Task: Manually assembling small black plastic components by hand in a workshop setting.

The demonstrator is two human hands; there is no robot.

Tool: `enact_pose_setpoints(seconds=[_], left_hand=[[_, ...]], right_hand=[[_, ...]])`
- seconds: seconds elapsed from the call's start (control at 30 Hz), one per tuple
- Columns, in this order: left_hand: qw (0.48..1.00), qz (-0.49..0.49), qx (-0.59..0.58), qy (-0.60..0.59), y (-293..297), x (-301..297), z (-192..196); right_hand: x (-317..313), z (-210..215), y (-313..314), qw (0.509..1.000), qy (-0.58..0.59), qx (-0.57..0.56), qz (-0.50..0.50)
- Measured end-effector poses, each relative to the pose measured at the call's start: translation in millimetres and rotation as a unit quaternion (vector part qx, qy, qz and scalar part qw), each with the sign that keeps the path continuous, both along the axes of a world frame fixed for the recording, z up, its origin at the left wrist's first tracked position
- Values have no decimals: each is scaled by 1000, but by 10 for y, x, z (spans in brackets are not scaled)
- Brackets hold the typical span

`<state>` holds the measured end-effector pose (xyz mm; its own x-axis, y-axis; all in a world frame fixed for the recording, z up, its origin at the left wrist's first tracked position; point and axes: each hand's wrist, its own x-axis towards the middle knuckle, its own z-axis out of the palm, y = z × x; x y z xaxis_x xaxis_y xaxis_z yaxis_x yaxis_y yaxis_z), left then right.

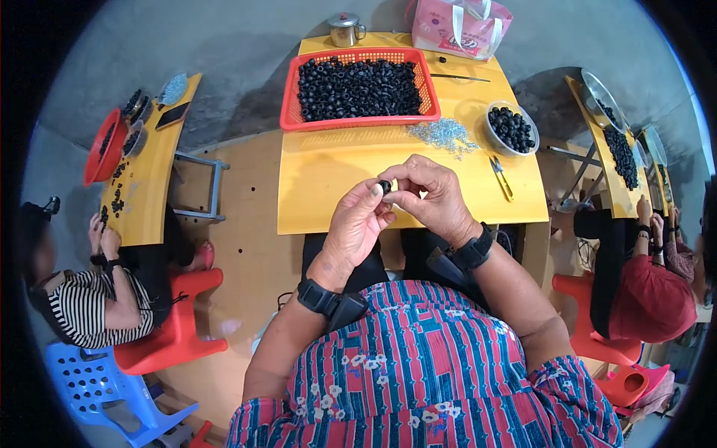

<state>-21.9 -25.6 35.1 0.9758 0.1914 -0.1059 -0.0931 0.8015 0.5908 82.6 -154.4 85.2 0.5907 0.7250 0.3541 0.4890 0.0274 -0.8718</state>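
Between my two hands, over the near part of the yellow table (328, 187), is a small black round part (385, 187). My left hand (357, 216) pinches it between thumb and fingers from the left. From the right, my right hand (429, 196) closes its thumb and forefinger on its other side. Beyond them a red plastic basket (358, 127) holds a heap of black ring-like parts (358, 88). A pile of small clear pieces (447, 136) lies just past my right hand. To its right stands a clear bowl (527, 149) with black round parts (511, 128).
Yellow-handled snips (502, 179) lie right of my hands. A metal mug (344, 31), a pink bag (459, 28) and a thin dark rod (459, 78) are at the back. People sit at side tables, one on the left (104, 299), others on the right (650, 299).
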Motion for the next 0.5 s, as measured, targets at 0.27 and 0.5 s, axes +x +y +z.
enact_pose_setpoints(seconds=[0.27, 0.5], left_hand=[[999, -24, -19, -17, 64, -40, -46], [1000, -23, 0, 7, 75, -27, -24]], right_hand=[[-9, -120, 16, 990, 125, 26, 57], [-8, -96, -27, 963, 248, 19, 103]])
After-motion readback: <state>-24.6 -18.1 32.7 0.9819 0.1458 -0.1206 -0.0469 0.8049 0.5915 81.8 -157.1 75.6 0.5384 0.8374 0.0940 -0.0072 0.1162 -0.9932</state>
